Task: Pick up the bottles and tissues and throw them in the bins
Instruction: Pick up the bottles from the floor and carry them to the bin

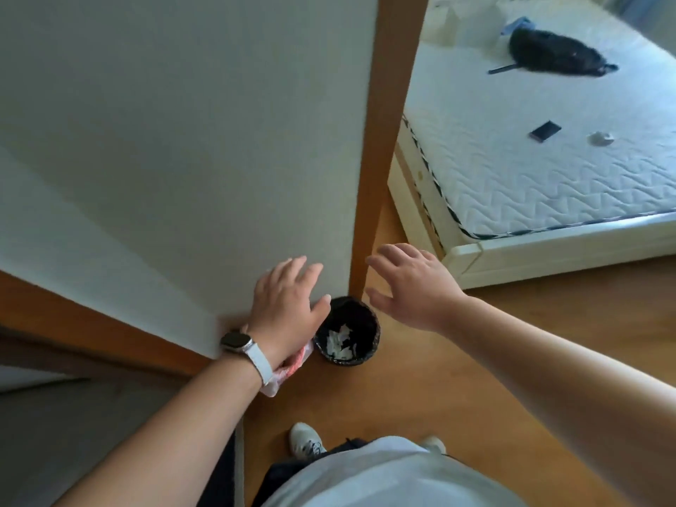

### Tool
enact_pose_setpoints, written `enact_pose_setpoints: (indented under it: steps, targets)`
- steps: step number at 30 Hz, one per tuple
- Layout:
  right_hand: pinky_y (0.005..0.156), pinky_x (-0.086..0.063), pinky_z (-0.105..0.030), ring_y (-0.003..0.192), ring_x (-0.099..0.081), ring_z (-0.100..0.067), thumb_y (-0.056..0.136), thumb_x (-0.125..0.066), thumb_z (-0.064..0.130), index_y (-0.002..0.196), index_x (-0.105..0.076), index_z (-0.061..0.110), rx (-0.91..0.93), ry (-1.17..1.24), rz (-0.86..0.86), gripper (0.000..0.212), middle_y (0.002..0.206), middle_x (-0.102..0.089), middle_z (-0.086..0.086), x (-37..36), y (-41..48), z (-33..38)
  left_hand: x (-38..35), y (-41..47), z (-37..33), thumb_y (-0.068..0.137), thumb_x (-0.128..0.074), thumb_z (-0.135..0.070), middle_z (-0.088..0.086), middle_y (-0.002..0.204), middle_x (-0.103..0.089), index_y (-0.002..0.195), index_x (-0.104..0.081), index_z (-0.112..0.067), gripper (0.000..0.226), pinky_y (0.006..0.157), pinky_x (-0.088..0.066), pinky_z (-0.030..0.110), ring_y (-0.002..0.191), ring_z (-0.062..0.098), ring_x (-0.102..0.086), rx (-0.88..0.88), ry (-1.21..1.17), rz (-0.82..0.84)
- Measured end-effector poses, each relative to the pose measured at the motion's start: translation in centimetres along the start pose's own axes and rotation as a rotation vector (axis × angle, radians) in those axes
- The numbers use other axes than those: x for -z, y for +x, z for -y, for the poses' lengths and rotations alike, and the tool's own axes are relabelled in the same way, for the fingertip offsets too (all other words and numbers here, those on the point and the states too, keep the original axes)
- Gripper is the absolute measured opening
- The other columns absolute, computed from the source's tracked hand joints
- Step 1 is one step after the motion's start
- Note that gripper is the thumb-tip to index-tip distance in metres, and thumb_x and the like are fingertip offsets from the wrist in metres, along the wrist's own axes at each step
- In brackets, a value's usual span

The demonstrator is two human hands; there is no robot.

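1. Hovering above the black bin [347,333], your left hand [283,305] and right hand [411,283] both have fingers spread, holding nothing.
2. Crumpled tissues [340,342] lie inside the bin, on the wooden floor [457,378] at the wall corner.

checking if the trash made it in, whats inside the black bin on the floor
Inside the round black bin lie crumpled white tissue pieces at the bottom. The left hand overlaps its near-left rim, hiding that edge. No bottle shows inside.

Black bin [347,333] upright on floor, white tissues [340,342] inside.
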State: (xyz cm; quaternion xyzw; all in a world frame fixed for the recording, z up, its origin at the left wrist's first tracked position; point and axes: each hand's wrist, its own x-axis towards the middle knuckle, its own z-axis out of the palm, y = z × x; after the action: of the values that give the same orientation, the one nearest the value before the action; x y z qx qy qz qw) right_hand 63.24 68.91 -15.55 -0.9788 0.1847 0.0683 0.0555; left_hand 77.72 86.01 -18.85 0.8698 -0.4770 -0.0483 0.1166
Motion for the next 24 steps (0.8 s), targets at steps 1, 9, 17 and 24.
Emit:
enact_pose_setpoints:
  steps: [1,9,17,24]
  targets:
    - [0.108,-0.035,-0.042,0.135,-0.036,-0.024,0.093,-0.032,0.060,0.140,-0.040,0.027,-0.020,0.001,-0.016,0.058,0.145,-0.043,0.002,0.5,-1.1,-1.5,0.0,0.7,-2.0,0.086,-0.045,-0.049,0.010,0.145,-0.048,0.136,-0.052,-0.021,0.058,0.107,-0.032,0.045,0.134,0.029,-0.041,-0.031,0.001,0.005]
    - [0.109,-0.032,-0.042,0.138,-0.031,-0.024,0.092,-0.035,0.060,0.143,-0.036,0.027,-0.213,-0.024,-0.078,0.061,0.147,-0.039,0.000,2.5,-11.1,-15.4,-1.4,6.2,-17.6,0.090,-0.054,-0.048,0.008,0.142,-0.051,0.135,-0.053,-0.022,0.052,0.109,-0.034,0.052,0.132,0.027,-0.042,-0.337,0.044,-0.038]
    - [0.108,-0.030,-0.040,0.136,-0.034,-0.024,0.092,-0.037,0.059,0.143,-0.035,0.027,-0.401,0.006,-0.159,0.061,0.148,-0.039,0.000,3.4,-20.1,-25.9,-2.9,8.6,-31.8,0.090,-0.056,-0.046,0.005,0.142,-0.049,0.135,-0.052,-0.023,0.051,0.111,-0.032,0.048,0.133,0.024,-0.041,-0.482,-0.042,-0.028]
    - [0.107,-0.031,-0.038,0.133,-0.037,-0.023,0.094,-0.039,0.057,0.141,-0.040,0.023,-0.600,0.059,-0.220,0.058,0.144,-0.043,-0.001,3.3,-26.2,-32.4,-3.8,13.0,-41.7,0.090,-0.058,-0.043,0.005,0.141,-0.048,0.135,-0.049,-0.023,0.051,0.110,-0.027,0.048,0.131,0.027,-0.041,-0.672,-0.036,0.015]
